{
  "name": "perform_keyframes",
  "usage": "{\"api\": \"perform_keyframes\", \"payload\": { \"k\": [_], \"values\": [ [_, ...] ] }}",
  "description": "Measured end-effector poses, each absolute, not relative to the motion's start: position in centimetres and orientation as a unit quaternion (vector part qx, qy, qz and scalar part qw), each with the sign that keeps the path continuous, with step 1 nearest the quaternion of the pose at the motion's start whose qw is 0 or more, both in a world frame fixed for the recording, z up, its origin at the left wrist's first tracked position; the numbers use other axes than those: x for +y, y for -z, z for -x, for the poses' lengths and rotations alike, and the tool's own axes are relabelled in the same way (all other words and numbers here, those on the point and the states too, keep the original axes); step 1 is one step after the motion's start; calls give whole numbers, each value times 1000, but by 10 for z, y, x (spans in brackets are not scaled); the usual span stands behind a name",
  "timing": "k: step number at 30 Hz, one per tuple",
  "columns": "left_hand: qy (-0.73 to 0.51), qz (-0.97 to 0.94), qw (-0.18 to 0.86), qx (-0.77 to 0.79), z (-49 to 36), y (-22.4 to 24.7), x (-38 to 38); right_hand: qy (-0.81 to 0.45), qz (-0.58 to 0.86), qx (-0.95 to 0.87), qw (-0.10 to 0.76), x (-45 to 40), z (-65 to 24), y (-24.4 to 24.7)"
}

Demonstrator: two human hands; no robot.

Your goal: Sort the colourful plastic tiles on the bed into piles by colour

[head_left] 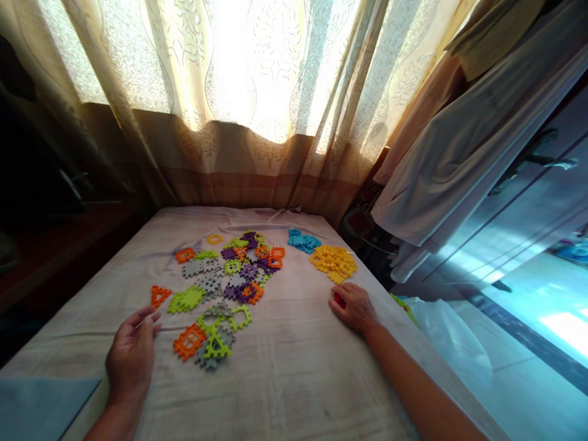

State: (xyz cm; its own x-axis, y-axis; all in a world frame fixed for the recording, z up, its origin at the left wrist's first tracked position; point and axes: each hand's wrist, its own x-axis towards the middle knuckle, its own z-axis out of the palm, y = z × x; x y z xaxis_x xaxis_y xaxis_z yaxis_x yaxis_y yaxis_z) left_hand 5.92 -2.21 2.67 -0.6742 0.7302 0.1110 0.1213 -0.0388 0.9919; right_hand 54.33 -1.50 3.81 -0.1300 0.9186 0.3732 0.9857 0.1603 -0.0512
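My right hand rests on the sheet with its fingers curled over a red plastic piece, mostly hidden beneath them. Just beyond it lies a pile of yellow interlocking plastic pieces, with blue pieces heaped behind. On the other side, my left hand is loosely curled with fingers apart, and I see nothing in it. Its fingertips are close to an orange triangular piece. Green pieces, grey pieces and purple pieces lie mixed with orange square pieces between my hands.
A pale checked sheet covers the surface. At the near left corner lies a light blue flat item. Patterned curtains hang at the back. Clothes hang at the right, above a clear plastic bag.
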Motion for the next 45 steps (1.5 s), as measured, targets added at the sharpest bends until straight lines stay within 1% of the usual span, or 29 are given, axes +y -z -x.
{"api": "perform_keyframes", "payload": {
  "k": [6, 21, 30, 35, 38, 40, 42, 45],
  "values": [
    [-647, -325, 236, 649, -60, -28, -23, 116, 683, -703, 159, -3, -586, -31],
    [-630, -326, 231, 666, -62, -31, -24, 113, 714, -682, 116, 9, -598, -31],
    [-631, -336, 227, 662, -59, -25, -24, 138, 700, -682, 159, 13, -595, -29],
    [-628, -349, 227, 657, -61, -25, -25, 148, 712, -666, 169, 15, -596, -26],
    [-602, -400, 203, 661, -63, -24, -25, 141, 721, -657, 169, 13, -598, -22],
    [-567, -468, 177, 654, -65, -24, -28, 145, 723, -652, 177, 11, -597, -22],
    [-501, -570, 148, 634, -68, -23, -34, 166, 713, -653, 194, 9, -593, -23],
    [-349, -738, 97, 570, -76, -21, -50, 201, 682, -668, 219, 6, -572, -30]
  ]
}}
